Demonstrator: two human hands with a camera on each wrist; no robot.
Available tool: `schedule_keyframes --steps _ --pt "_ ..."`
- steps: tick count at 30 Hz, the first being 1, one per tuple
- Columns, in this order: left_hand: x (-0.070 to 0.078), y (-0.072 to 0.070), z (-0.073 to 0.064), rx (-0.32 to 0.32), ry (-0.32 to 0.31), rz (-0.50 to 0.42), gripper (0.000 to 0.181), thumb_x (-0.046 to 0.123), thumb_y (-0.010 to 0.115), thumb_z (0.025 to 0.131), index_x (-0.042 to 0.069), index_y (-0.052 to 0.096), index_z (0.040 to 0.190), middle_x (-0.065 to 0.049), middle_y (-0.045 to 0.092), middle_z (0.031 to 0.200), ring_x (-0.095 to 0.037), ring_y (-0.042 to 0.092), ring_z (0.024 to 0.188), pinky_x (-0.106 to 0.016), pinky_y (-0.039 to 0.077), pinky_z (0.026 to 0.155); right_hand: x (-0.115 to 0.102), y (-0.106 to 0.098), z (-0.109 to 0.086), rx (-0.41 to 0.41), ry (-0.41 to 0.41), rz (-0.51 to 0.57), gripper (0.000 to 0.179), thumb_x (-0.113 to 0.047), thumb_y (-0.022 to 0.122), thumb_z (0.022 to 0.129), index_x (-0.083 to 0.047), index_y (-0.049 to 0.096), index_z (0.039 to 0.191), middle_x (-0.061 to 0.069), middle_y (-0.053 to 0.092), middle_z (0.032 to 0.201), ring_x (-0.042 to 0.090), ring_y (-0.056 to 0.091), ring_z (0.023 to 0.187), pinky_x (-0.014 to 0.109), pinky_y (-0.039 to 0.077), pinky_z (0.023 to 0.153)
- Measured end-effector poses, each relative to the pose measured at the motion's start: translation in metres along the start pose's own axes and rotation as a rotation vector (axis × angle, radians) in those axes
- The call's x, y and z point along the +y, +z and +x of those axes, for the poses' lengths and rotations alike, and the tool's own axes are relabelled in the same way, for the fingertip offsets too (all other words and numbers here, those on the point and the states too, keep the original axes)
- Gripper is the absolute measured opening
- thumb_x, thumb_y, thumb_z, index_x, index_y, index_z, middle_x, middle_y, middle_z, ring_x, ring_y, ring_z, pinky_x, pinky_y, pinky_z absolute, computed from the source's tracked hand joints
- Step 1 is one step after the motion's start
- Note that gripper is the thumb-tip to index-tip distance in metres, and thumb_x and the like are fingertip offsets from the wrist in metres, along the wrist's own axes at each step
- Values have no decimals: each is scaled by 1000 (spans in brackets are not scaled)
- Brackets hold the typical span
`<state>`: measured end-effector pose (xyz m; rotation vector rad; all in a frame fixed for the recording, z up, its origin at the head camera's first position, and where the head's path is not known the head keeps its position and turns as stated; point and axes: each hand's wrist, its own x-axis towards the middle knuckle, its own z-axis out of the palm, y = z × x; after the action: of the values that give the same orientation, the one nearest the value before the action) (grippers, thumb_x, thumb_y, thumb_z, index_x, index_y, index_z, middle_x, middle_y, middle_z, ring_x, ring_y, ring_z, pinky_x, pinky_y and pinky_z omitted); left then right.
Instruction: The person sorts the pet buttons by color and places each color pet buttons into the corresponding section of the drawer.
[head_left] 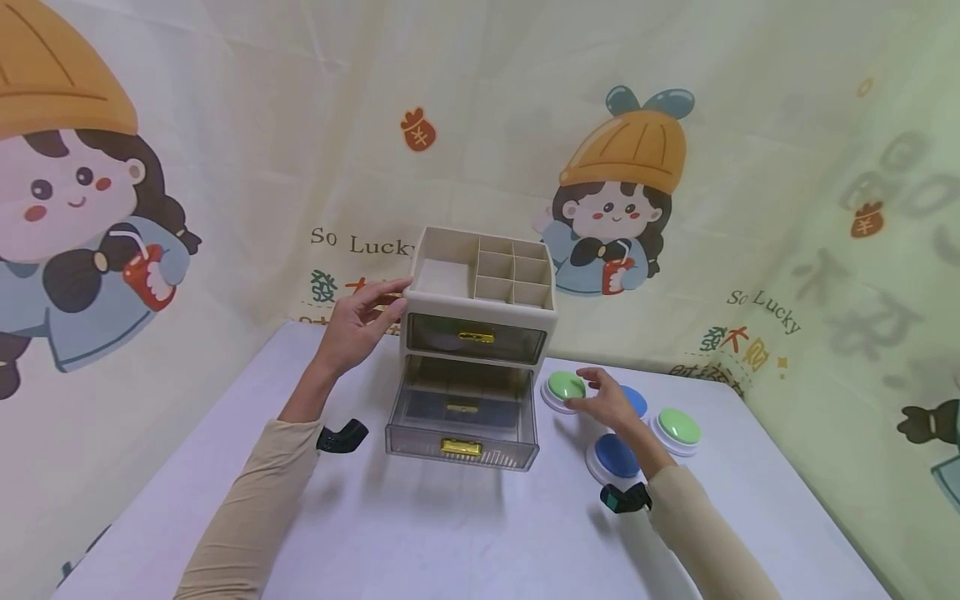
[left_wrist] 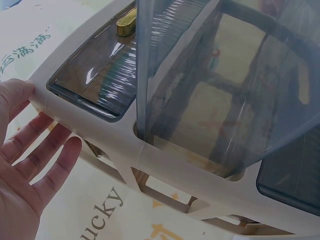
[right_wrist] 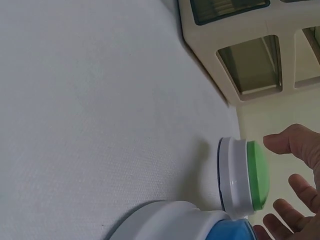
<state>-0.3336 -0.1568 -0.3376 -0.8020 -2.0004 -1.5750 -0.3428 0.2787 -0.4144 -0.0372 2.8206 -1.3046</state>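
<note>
A cream drawer organizer [head_left: 480, 304] stands on the table, its middle clear drawer [head_left: 461, 454] pulled out. My left hand [head_left: 358, 329] is at the organizer's upper left side, thumb toward the front edge. In the left wrist view the fingers of that hand [left_wrist: 30, 165] are spread along the cream frame [left_wrist: 90, 127], with nothing gripped. To the right of the organizer, my right hand [head_left: 607, 402] is over a green push button [head_left: 566, 385] with a white base. The right wrist view shows the thumb and fingers [right_wrist: 295, 185] apart, close to the green dome [right_wrist: 258, 175].
Two blue push buttons [head_left: 617, 455] and another green one [head_left: 679, 425] stand around my right forearm. The upper drawer [head_left: 442, 336] is closed, and a divided tray [head_left: 450, 279] tops the organizer. A printed cloth [head_left: 487, 108] hangs behind the table [head_left: 420, 533].
</note>
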Motion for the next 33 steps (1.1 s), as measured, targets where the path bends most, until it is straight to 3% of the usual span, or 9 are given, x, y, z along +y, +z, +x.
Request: schedule_keyframes --steps 12,21,28,33 --pt "2 1 0 3 -13 -3 44 4 64 100 7 60 143 -13 61 140 -2 61 111 -17 54 86 -1 6 10 -14 40 -35 71 -17 81 86 1 45 145 28 43 151 47 34 142 62 29 118" --pt "0 1 0 -1 5 -9 41 9 64 101 10 62 142 -11 63 138 -6 63 111 -19 55 87 2 10 17 -17 33 -22 73 -13 82 84 3 45 144 29 47 142 44 44 129 59 32 115" --pt "2 1 0 -1 1 -11 43 4 64 100 8 61 142 -13 62 138 -3 62 111 -17 54 85 3 14 18 -18 49 -33 75 -14 83 84 1 42 145 31 44 147 45 42 134 60 29 118" --pt "2 1 0 0 -11 -3 43 0 63 99 3 60 142 -17 61 139 1 60 109 -15 53 85 8 18 19 17 15 -69 73 -14 84 83 0 43 141 33 44 149 47 43 137 59 30 118"
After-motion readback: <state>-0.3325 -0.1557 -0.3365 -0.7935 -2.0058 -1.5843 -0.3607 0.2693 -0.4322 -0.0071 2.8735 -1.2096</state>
